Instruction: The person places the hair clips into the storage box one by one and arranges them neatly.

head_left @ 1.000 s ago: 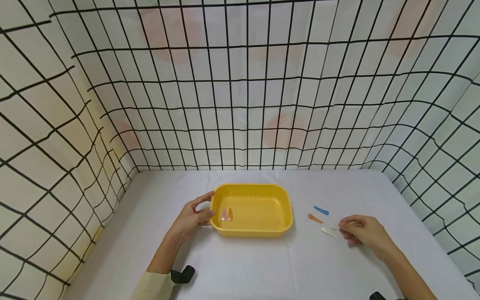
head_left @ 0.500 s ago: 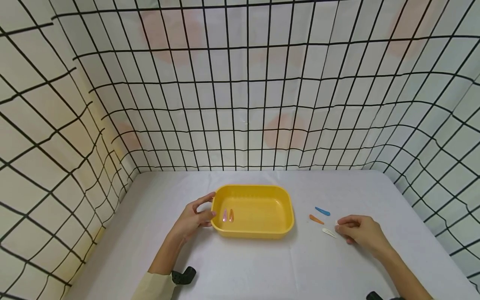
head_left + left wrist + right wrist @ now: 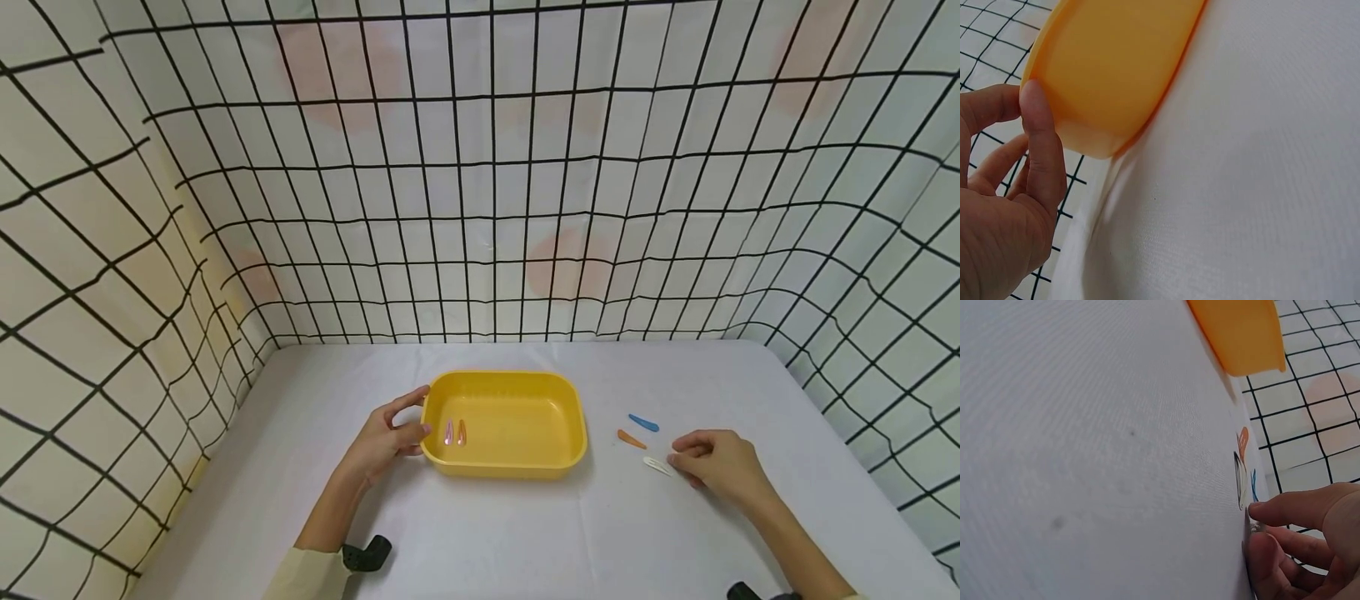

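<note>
Right hand (image 3: 716, 465) sits slightly nearer yellow tray (image 3: 517, 421) than earlier, pinching pale clip (image 3: 1257, 529), mostly hidden. Left hand (image 3: 378, 443) pinches tray's left rim. White clip (image 3: 657, 466) lies on counter (image 3: 487, 533) just beside right hand; low sweep could knock it, loose pinch drop held clip.

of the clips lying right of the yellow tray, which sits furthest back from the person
The blue clip: it lies beyond the orange clip, while the loose white clip is frontmost, close by the right hand.
</note>
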{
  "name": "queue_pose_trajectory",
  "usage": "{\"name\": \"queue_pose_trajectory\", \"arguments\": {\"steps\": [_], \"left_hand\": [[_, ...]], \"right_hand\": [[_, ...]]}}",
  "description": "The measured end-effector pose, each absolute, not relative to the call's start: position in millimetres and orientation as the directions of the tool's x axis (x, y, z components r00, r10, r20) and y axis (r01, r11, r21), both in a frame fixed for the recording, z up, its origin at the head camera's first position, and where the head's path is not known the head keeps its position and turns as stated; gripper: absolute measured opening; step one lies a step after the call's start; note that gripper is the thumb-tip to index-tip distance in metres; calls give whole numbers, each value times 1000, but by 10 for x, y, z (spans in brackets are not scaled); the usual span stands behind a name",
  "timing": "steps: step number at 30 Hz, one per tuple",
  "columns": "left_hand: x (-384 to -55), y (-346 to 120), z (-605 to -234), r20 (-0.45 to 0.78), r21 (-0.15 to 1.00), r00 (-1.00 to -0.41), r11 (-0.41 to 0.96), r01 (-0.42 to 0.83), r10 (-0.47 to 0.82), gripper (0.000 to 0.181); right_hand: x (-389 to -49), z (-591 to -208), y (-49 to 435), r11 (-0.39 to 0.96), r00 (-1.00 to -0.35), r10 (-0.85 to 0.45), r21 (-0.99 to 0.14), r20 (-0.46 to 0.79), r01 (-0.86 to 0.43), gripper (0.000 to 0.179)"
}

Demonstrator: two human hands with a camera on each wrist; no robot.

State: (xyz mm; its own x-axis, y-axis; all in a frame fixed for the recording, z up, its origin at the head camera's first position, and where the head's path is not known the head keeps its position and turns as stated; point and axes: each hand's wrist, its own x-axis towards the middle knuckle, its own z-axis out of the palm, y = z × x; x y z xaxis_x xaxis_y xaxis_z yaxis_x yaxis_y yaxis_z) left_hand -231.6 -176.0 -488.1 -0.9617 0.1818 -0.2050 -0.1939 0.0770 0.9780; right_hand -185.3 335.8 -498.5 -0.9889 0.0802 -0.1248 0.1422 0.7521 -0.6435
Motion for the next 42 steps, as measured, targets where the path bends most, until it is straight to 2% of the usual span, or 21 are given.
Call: {"name": "queue_pose_trajectory", "arguments": {"steps": [16, 28, 42], "left_hand": [[-2332, -1741, -4877, -214, 975, -965, 89, -202, 151, 69], [-2327, -1733, -4885, -211, 975, -966, 96, -199, 147, 68], [-2317, -1735, -4873, -211, 976, -965, 91, -198, 157, 70]], "right_hand": [[-1890, -4963, 3322, 759, -987, 122, -632, -101, 158, 26], [-1936, -4853, 3286, 695, -990, 119, -706, -72, 135, 32], [-2109, -4573, 2892, 546, -999, 16, -837, -48, 49, 33]]}}
